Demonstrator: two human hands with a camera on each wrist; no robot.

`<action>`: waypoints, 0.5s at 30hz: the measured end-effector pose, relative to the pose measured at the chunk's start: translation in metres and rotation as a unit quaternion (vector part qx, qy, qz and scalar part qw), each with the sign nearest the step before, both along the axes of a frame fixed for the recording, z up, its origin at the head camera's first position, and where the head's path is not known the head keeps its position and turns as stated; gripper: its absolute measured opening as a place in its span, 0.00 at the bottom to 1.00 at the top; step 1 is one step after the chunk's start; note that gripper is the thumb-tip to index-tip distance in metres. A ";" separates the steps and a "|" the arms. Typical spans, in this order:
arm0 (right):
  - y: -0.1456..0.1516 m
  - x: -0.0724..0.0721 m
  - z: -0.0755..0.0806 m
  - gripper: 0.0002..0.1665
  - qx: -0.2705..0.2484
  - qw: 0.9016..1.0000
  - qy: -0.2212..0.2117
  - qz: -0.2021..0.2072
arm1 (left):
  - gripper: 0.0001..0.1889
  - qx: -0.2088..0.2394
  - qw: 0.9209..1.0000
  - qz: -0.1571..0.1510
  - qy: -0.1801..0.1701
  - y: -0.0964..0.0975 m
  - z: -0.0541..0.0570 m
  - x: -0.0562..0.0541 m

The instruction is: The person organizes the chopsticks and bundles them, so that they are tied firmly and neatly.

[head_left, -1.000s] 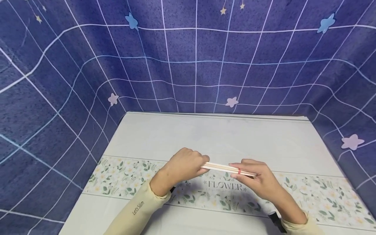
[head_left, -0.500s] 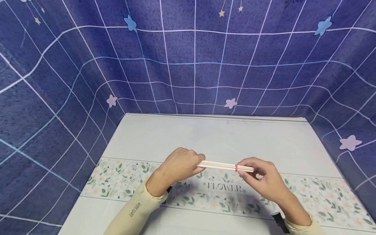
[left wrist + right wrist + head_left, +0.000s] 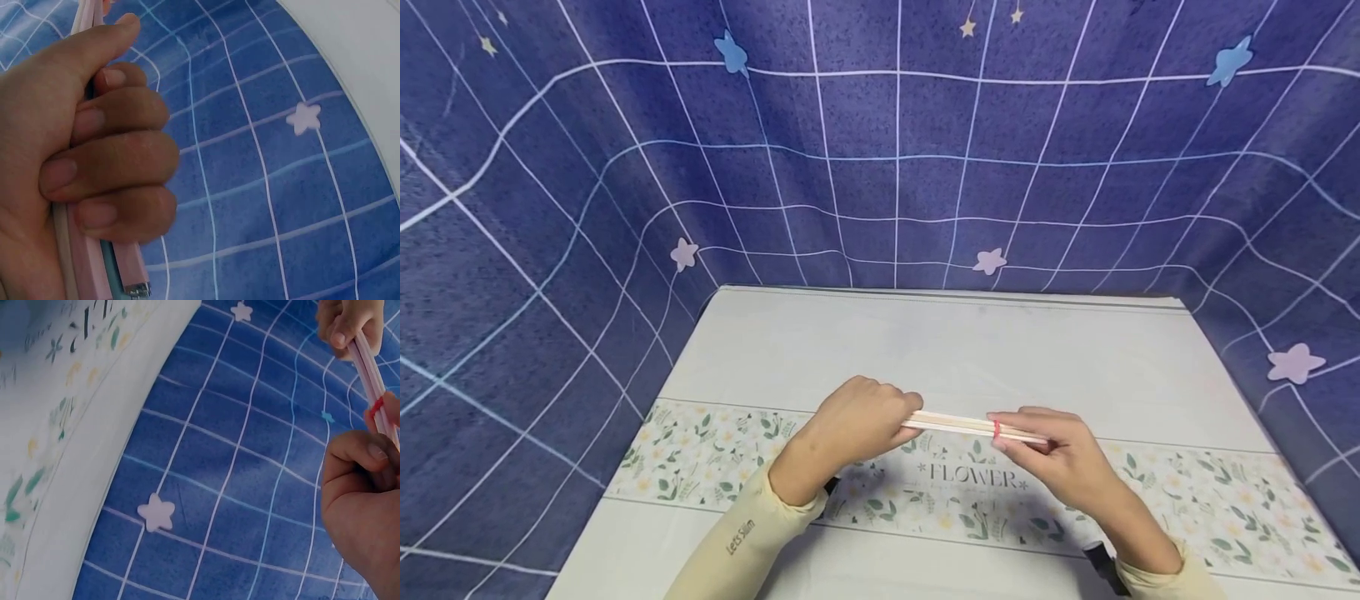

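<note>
A bundle of long pale chopsticks [image 3: 955,424] is held level above the table between both hands. My left hand [image 3: 862,419] grips one end in its fist. In the left wrist view, the fingers [image 3: 119,165] curl round the bundle, and pinkish and teal butt ends [image 3: 134,269] stick out below. A red rubber band [image 3: 997,429] circles the chopsticks near the other end. My right hand [image 3: 1063,457] pinches the bundle there, thumb and fingertips at the band. Part of that end is hidden by the right hand. In the right wrist view, the band [image 3: 376,407] shows by a fingertip.
Under the hands lies a white tabletop [image 3: 940,342] with a flowered strip [image 3: 715,450] printed "FLOWER". A blue gridded curtain [image 3: 865,183] with stars surrounds its back and sides. Black straps [image 3: 1105,567] sit at the wrists.
My right hand drew back to the right along the chopsticks, baring the end beyond the band, then came forward again over the band. My left hand kept its grip and shifted slightly left.
</note>
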State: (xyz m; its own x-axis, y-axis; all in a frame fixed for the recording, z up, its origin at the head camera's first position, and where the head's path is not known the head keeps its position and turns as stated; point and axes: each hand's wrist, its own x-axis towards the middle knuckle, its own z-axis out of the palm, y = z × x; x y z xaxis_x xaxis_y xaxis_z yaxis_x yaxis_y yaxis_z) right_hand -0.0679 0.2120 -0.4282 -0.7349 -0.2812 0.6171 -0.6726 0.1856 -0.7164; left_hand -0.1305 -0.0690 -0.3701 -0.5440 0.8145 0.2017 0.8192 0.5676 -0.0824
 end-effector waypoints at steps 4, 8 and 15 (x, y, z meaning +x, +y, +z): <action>-0.004 0.001 0.000 0.24 0.037 0.999 -0.028 0.013 | 0.18 -0.010 1.000 -0.007 0.008 0.005 -0.003 0.003; -0.003 0.002 0.002 0.24 0.068 0.998 -0.015 -0.002 | 0.18 -0.008 1.000 -0.004 -0.005 0.006 -0.006 0.003; 0.000 0.005 0.003 0.20 0.115 0.991 -0.063 -0.039 | 0.18 0.011 1.000 0.000 -0.019 0.006 -0.012 0.001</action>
